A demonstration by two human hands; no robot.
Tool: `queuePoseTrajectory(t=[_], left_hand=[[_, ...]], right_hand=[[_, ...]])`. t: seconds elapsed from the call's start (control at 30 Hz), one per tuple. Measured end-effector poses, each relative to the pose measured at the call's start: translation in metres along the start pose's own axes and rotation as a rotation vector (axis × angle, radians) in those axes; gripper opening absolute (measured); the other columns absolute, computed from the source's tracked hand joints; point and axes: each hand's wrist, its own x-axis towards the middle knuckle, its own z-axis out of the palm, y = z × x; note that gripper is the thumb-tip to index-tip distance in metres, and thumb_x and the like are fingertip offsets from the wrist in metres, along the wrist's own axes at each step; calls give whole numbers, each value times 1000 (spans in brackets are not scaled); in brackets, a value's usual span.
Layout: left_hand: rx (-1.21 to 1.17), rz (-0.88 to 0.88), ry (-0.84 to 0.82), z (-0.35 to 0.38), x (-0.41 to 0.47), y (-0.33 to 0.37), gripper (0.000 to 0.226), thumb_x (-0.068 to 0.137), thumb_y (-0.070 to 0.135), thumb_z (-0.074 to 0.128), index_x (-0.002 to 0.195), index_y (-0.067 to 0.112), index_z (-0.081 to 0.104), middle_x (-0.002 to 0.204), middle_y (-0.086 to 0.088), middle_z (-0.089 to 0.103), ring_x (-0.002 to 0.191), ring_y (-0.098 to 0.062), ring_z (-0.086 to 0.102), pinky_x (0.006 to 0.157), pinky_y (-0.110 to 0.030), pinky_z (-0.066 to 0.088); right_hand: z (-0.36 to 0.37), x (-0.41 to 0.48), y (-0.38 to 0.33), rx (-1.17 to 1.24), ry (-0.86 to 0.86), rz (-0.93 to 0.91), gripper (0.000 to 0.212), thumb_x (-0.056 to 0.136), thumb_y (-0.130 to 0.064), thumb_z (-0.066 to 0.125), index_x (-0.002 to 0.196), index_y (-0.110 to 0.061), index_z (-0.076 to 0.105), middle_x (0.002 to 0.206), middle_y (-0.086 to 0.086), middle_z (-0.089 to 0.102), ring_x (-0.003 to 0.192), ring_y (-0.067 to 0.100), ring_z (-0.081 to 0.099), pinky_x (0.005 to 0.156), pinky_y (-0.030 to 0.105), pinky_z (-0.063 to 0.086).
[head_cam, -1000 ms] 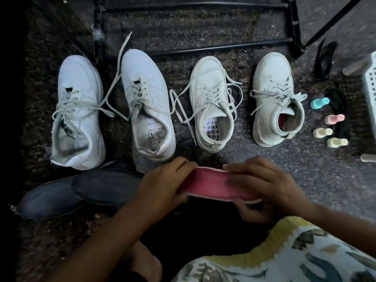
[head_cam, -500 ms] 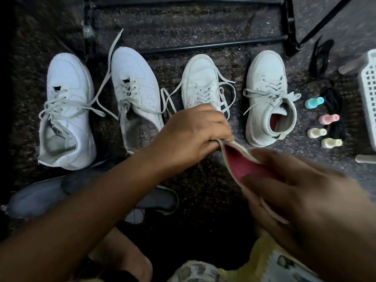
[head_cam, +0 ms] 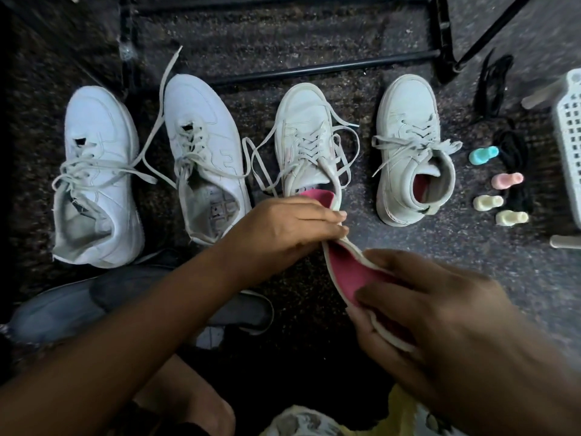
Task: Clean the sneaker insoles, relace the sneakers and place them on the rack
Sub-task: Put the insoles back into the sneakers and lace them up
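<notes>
- Our left grip (head_cam: 283,228) and right grip (head_cam: 440,316) clutch the pink insole (head_cam: 349,272), its tip in the third sneaker (head_cam: 301,127).
- Laces (head_cam: 94,166) hang loose, sneakers (head_cam: 97,127) on the floor (head_cam: 471,278): relacing and the rack (head_cam: 314,69), we judge, remain.

Hidden behind the left hand (head_cam: 283,228): heel of one sneaker (head_cam: 306,133). Cut off at right: basket (head_cam: 570,127). Blurred: right hand (head_cam: 440,325), apparently over the insole (head_cam: 349,275) end.

No legible text, brand, number or sign. White sneakers (head_cam: 97,136) and pink insole (head_cam: 349,272): plain. White basket (head_cam: 569,127) at 3 o'clock: plain. Embossed grid (head_cam: 220,209) inside second sneaker from 9 o'clock: too blurred to read.
</notes>
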Motion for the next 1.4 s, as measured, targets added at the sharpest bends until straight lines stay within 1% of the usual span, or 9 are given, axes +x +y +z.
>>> queuePoseTrajectory(t=[0.37, 0.53, 0.67, 0.83, 0.93, 1.03, 1.13, 1.27, 1.4], left_hand=[[2, -103, -216, -3, 10, -24, 30, 80, -4, 57, 103, 8, 72, 112, -10, 69, 104, -18, 66, 91, -30, 50], [148, -208, -210, -5, 1, -38, 63, 79, -3, 68, 136, 14, 49, 142, -11, 47, 129, -23, 46, 107, -41, 39], [234, -255, -28, -7, -10, -36, 59, 76, 4, 71, 132, 7, 51, 126, -13, 50, 117, -22, 46, 101, -32, 40], [-1, -585, 286, -3, -5, -38, 31, 74, 7, 63, 105, 9, 65, 110, -10, 52, 101, -14, 52, 85, -20, 45], [233, -556, 46, -2, 20, -40, 19, 71, 13, 73, 88, 12, 65, 131, -12, 46, 123, -28, 43, 94, -37, 40], [550, -574, -267, 2, 54, -37, 30, 78, 24, 71, 105, 13, 63, 148, -9, 30, 135, -28, 28, 100, -41, 32], [723, -554, -332, 8, 68, -41, 38, 84, 21, 63, 119, 8, 59, 151, -12, 25, 133, -29, 30, 101, -40, 32], [739, -532, -391, 14, 60, -44, 33, 89, 12, 52, 120, 1, 57, 147, -15, 32, 128, -29, 38, 98, -40, 36], [649, -437, -327, 9, 61, -40, 19, 74, -4, 63, 93, -3, 60, 98, -18, 61, 85, -36, 62, 59, -40, 49]], right_hand=[[20, 14, -1, -28, -302, 48, 29, 71, -47, 56, 82, -20, 62, 113, 19, 61, 74, 32, 66, 54, 42, 57], [29, 30, 7, -75, -256, 48, 34, 82, -38, 45, 78, -14, 68, 115, 27, 62, 69, 32, 67, 49, 34, 56], [41, 33, 10, -114, -221, 19, 38, 87, -37, 41, 78, -10, 67, 119, 29, 59, 68, 35, 66, 43, 37, 54], [33, 40, 8, -158, -350, 16, 39, 83, -49, 51, 91, -13, 65, 132, 20, 54, 68, 28, 66, 40, 29, 49], [29, 45, 1, -270, -450, 5, 45, 92, -40, 47, 132, -20, 40, 150, 9, 29, 104, 27, 59, 58, 28, 37], [21, 54, -4, -412, -345, 7, 54, 84, -17, 21, 129, -23, 51, 140, 12, 47, 99, 30, 62, 58, 29, 43], [32, 53, -3, -433, -412, -29, 65, 83, -16, 7, 145, -16, 28, 150, 17, 29, 129, 38, 41, 82, 37, 47], [39, 57, 0, -346, -310, 41, 61, 72, -13, 19, 105, -9, 70, 100, 19, 70, 74, 36, 67, 43, 32, 48], [49, 53, 6, -304, -214, 11, 52, 70, -12, 27, 94, -6, 72, 89, 16, 72, 59, 31, 64, 37, 26, 43]])
